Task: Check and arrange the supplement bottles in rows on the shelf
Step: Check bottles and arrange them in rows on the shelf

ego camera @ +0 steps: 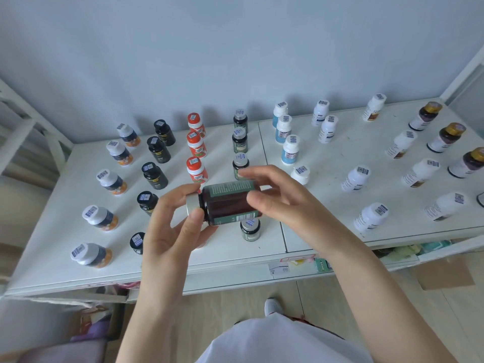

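While the check is going on: a person is standing at the near edge of the shelf [235, 260], with a white garment [275, 341] and one shoe [272, 306] showing nearest.
Left grip: the left grip [172, 226] is pinching the silver cap end of the held bottle [227, 203], thumb on the near side and fingers curling behind.
Right grip: the right grip [282, 203] is grasping the base end, thumb on the near side and fingers arching over the top.
Held bottle: it is hanging above the shelf, clear of it, on its side, its long axis running left to right with the cap pointing left.
Relation that matters: the green-label row [239, 140] is running near to far right under the bottle. One of its bottles [250, 229] is standing just nearer than the grips and three are standing farther. By my judgement the free place is lying between them, so the bottle is needing a turn cap-up and a straight lowering. Both grips are equally close to it.
Hidden: the grips are covering that place. The left wrist is covering the near ends of the black row [157, 149] and the orange-capped row [196, 145]. The label print is reading too small, and the frame's right edge is cutting off one bottle.
Farthest: the blue-label bottles [284, 128] and gold-capped bottles [446, 137] are standing towards the wall [235, 48].
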